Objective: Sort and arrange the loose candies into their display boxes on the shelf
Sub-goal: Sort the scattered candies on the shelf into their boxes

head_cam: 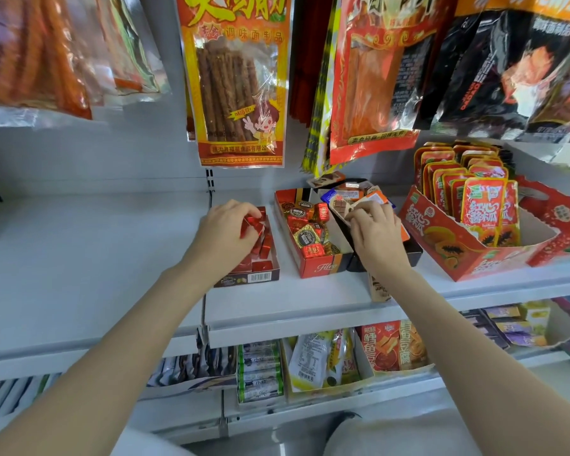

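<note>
Nearest, the left hand (226, 230) pinched a red foil candy (252, 223) over the brown display box (264, 274) of red candies, near the shelf's (112, 258) front edge. Beside it, the orange box (323, 266) held gold and red wrapped candies. Just beyond, the right hand (375, 228), fingers curled together, gripped flat candy packets (346, 200) over the black box (412, 255). Farther right stood a red papaya carton (448, 255).

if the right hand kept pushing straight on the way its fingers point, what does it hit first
Probably the flat wrapped bars piled in the black box: the right hand points up-left toward the shelf back, fingertips already on them. Depth is unclear.
</note>
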Demonstrator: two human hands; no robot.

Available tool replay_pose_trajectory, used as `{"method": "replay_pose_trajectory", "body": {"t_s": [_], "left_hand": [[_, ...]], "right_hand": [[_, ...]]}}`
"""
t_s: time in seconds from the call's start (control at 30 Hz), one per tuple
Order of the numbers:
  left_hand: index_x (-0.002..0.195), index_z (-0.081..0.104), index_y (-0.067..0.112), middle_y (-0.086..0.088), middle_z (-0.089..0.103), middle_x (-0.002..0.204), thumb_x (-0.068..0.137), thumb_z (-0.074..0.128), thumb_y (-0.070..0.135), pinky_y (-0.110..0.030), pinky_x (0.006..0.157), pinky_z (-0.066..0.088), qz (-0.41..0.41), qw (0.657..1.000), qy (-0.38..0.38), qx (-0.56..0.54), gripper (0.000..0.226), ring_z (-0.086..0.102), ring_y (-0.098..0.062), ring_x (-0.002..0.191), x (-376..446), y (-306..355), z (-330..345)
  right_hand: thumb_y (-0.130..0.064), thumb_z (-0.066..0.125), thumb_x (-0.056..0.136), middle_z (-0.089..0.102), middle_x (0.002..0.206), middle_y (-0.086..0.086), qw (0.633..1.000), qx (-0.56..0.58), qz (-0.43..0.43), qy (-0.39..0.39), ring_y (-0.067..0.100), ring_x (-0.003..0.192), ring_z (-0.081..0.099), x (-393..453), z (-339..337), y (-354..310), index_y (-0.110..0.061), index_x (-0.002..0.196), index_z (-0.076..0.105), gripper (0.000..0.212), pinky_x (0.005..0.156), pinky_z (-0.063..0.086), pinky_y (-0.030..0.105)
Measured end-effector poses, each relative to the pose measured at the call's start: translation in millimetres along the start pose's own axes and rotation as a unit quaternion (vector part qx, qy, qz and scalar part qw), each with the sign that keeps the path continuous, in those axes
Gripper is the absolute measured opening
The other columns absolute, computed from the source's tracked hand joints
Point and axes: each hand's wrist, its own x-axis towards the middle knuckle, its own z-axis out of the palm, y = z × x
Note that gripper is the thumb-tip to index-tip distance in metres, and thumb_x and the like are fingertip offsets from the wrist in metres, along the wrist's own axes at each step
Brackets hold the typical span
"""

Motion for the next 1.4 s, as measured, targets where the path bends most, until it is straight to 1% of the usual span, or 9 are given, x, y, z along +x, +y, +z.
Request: {"method": "replay_pose_trajectory", "body": {"t_s": [0.23,0.53,0.7,0.87,0.97,1.03,1.17,1.23,1.4], "left_hand": [[0.115,0.055,0.017,-0.001,0.053,0.123,0.093,0.045,0.015,-0.033,0.098,0.038,0.020,1.000,0.004,0.006,0.025,0.043,-0.018,0.119,0,4,7],[0.113,0.057,0.017,0.001,0.054,0.122,0.091,0.043,0.011,-0.033,0.101,0.030,0.054,0.999,0.004,0.005,0.026,0.042,-0.018,0.118,4,19,17],[0.112,0.058,0.015,0.000,0.054,0.121,0.091,0.046,0.011,-0.035,0.099,0.035,0.073,0.997,0.005,-0.014,0.025,0.044,-0.018,0.116,8,30,23],[0.111,0.059,0.018,0.004,0.057,0.116,0.091,0.051,0.027,-0.033,0.096,0.039,0.115,0.991,-0.025,-0.070,0.023,0.049,-0.013,0.110,11,54,36],[0.111,0.058,0.019,0.006,0.062,0.100,0.088,0.057,0.029,-0.019,0.074,0.044,0.146,0.973,-0.096,-0.152,0.025,0.056,-0.005,0.085,11,80,46],[0.111,0.058,0.019,0.005,0.064,0.090,0.087,0.060,0.025,-0.012,0.061,0.040,0.145,0.968,-0.103,-0.178,0.025,0.054,-0.001,0.070,17,91,53],[0.100,0.057,0.018,-0.004,0.068,0.095,0.088,0.059,0.016,-0.035,0.075,0.052,0.072,0.953,-0.058,-0.288,0.013,0.064,-0.017,0.084,34,92,62],[0.104,0.053,0.016,-0.006,0.067,0.100,0.088,0.059,0.016,-0.033,0.077,0.052,0.035,0.947,-0.040,-0.316,0.018,0.063,-0.018,0.088,40,92,65],[0.117,0.053,0.012,-0.001,0.062,0.105,0.088,0.052,0.007,-0.022,0.081,0.045,0.065,0.979,-0.006,-0.194,0.029,0.056,-0.012,0.094,45,90,73]], "right_hand": [[-0.024,0.038,0.091,0.061,0.059,0.008,0.992,-0.070,-0.023,0.105,0.028,0.063,0.053,2,0,-4,-0.007,0.060,0.059,0.040,0.067,0.033,0.036],[-0.020,0.039,0.090,0.055,0.048,0.004,0.985,-0.050,-0.069,0.148,0.021,0.044,0.049,-6,-1,3,-0.010,0.052,0.049,0.041,0.054,0.038,0.028],[-0.026,0.031,0.094,0.034,0.042,-0.004,0.982,0.096,0.018,0.160,0.011,0.037,0.027,6,-22,1,-0.015,0.053,0.034,0.043,0.043,0.014,0.022],[-0.030,0.030,0.099,0.032,0.047,0.004,0.867,0.357,0.270,0.220,0.016,0.044,0.027,22,-49,6,-0.013,0.047,0.030,0.055,0.051,0.021,0.029],[-0.032,0.032,0.098,0.031,0.045,-0.003,0.764,0.479,0.366,0.229,0.011,0.041,0.025,26,-52,-2,-0.016,0.045,0.031,0.056,0.049,0.021,0.029],[-0.034,0.033,0.098,0.033,0.044,-0.005,0.742,0.508,0.387,0.204,0.008,0.041,0.028,28,-55,-9,-0.016,0.046,0.033,0.055,0.049,0.023,0.027],[-0.040,0.044,0.093,0.059,0.072,0.006,0.801,0.496,0.333,0.033,0.017,0.070,0.057,21,-66,0,-0.017,0.066,0.054,0.037,0.065,0.047,0.033],[-0.032,0.057,0.088,0.065,0.093,0.008,0.817,0.500,0.284,-0.043,0.022,0.090,0.065,15,-69,13,-0.014,0.085,0.061,0.018,0.073,0.056,0.035],[-0.017,0.066,0.083,0.062,0.082,0.002,0.789,0.486,0.370,0.072,0.013,0.079,0.064,18,-58,35,-0.006,0.083,0.060,0.012,0.057,0.053,0.017]]}}
